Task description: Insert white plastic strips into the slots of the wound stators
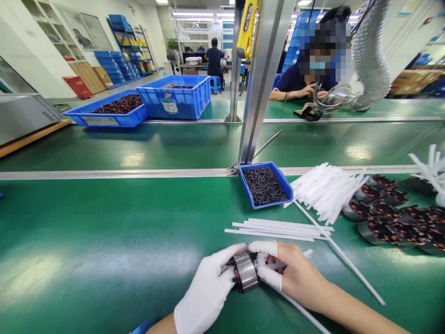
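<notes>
My left hand (pixel 207 286), in a white glove, is closed round a motor stator (pixel 246 272), a short steel ring with copper windings and dark leads. On its other side my right hand (pixel 297 273), bare with white finger cots, has its fingertips against the stator's right end. A thin grey piece (pixel 276 266) shows between those fingers; its kind is unclear. From beneath the right hand a long pale tube (pixel 301 310) runs to the lower right. Just beyond the hands several white strips (pixel 278 228) lie side by side on the green bench.
A blue tray (pixel 246 188) of short black tubes stands ahead, beside a pile of white strips (pixel 325 190). Several stators (pixel 399 220) sit at right. A metal post (pixel 259 88) rises ahead. Blue bins (pixel 198 104) and a masked co-worker (pixel 295 76) are across the bench.
</notes>
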A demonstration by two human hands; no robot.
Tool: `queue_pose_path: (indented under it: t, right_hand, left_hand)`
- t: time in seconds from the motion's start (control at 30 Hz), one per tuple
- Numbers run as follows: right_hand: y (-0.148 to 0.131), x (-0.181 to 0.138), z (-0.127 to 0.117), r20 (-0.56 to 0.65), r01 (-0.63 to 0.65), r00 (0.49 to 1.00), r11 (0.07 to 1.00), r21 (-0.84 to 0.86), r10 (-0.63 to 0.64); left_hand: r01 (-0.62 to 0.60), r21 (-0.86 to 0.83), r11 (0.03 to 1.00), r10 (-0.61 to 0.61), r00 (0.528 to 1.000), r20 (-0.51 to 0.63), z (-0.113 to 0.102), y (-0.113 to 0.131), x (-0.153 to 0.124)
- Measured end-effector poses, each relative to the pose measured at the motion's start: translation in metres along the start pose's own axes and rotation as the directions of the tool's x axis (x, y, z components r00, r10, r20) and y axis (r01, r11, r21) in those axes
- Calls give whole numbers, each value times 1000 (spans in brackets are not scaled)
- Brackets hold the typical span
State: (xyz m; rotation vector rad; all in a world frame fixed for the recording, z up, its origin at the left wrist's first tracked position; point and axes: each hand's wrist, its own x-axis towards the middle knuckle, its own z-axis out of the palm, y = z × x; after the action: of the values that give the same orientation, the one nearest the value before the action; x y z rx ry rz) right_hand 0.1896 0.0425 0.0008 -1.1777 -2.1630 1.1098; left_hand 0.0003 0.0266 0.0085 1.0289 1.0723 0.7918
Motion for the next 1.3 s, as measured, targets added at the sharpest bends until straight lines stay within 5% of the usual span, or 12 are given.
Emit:
queue_pose_path:
  t: [0.2,0.73,1.3]
  right_hand:
    - [1,-1,7,16,-6,1000,986,-168,9]
    - [5,-9,10,94,218,975,942,-255,-200]
    - [14,-10,12,139,269,962,902,-337,-235]
  left_hand:
    - [-96,38,995,89,986,142,8,2,-1]
    - [-114,311,943,91,992,88,4,0,-6]
    - [-159,320,934,139,987,87,0,-5,-6]
